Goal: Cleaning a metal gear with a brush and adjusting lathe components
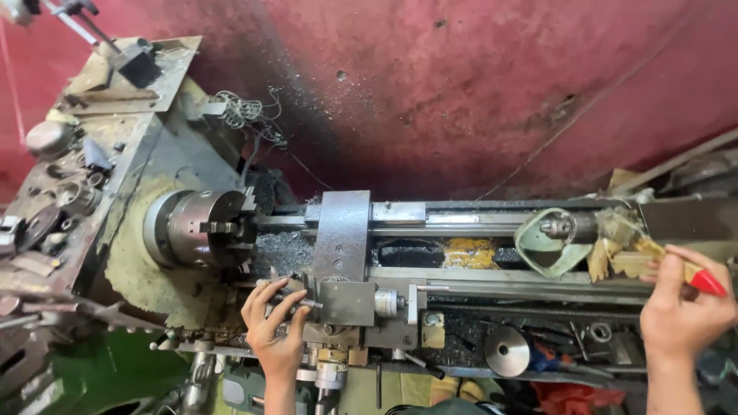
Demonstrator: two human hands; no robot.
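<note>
I look down on a metal lathe. My left hand [274, 323] rests with fingers spread on the tool post area of the carriage [343, 253], just right of the steel chuck [201, 228]. My right hand [686, 303] is at the far right and grips a brush with a red handle tip [708, 283] and a pale wooden body, its bristle end near the tailstock [565, 227]. A drill chuck sits in the tailstock, pointing left along the bed [477, 223].
Metal chips lie under the chuck and on the bed. A headstock top [69, 177] at left carries loose parts and tools. A tray [553, 350] below the bed holds a round disc and fittings. A dark red wall [477, 92] stands behind.
</note>
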